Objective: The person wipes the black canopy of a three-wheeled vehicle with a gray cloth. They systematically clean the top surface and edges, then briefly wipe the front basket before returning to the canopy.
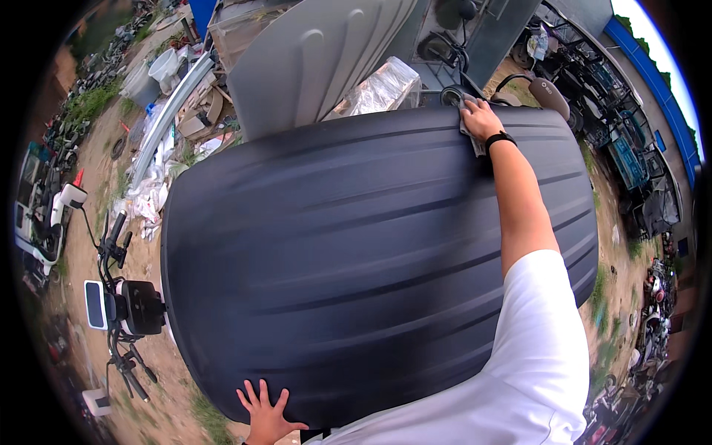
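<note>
The left hand [268, 423] lies with fingers spread on the near left rim of a broad, curved black ribbed panel [334, 245], its long axis running left to right; at the far right edge, the right hand [482, 119] has its fingers bent over a crumpled grey cloth [475, 144] (directly beneath them, well apart from the left). Black handlebars [119, 297] stand off the panel's left end, parked vehicles [630, 152] beyond its right.
</note>
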`<act>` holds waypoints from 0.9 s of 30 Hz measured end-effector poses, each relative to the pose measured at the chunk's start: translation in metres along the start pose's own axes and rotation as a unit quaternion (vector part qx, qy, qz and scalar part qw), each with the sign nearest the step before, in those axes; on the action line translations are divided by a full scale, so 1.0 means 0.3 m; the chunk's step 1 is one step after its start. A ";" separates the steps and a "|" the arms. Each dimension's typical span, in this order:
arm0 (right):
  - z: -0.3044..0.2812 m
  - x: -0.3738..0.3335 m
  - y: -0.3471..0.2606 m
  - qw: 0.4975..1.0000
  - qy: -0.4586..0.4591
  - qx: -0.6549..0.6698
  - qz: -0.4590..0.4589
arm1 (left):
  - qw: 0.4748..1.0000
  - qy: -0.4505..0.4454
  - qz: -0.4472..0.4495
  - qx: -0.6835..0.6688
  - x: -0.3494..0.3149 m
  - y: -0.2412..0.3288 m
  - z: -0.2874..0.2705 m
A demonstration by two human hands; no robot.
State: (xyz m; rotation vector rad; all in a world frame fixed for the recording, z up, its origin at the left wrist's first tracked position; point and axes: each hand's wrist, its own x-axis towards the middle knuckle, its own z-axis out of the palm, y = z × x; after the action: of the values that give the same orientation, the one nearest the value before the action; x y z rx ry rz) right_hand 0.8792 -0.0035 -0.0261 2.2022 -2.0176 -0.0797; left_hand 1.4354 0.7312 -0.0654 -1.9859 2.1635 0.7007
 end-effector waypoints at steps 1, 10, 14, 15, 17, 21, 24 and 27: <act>-0.010 -0.002 -0.041 0.998 -0.027 -0.019 -0.046 | 0.999 -0.033 -0.018 0.021 0.023 0.016 -0.034; -0.095 -0.004 -0.717 0.991 -0.090 0.048 -0.085 | 0.998 0.006 0.021 -0.052 -0.013 -0.034 0.067; -0.062 -0.044 -0.997 0.986 -0.120 0.026 -0.110 | 0.989 0.098 0.113 0.016 -0.019 -0.107 0.118; -0.086 -0.064 -1.072 0.984 -0.113 0.052 -0.130 | 0.991 0.057 0.112 -0.040 -0.033 -0.131 0.074; -0.125 -0.101 -1.209 0.977 -0.135 0.024 -0.162 | 0.988 0.073 0.095 -0.098 -0.023 -0.189 -0.009; 0.026 -0.037 -1.352 0.973 -0.106 -0.006 -0.206 | 0.983 0.179 -0.018 -0.020 -0.043 -0.414 0.002; -0.046 -0.120 -1.583 0.971 -0.111 0.050 -0.207 | 0.971 0.207 -0.089 -0.074 -0.020 -0.401 0.000; -0.044 -0.122 -1.738 0.971 -0.114 0.050 -0.206 | 0.967 0.216 -0.082 -0.105 -0.016 -0.415 0.015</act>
State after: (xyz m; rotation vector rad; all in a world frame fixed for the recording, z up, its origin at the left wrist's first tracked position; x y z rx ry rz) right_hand 1.3915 0.0763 -0.0929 2.7579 -1.6572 -0.2971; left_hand 1.5554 0.7337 -0.0988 -2.6020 2.1754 0.5287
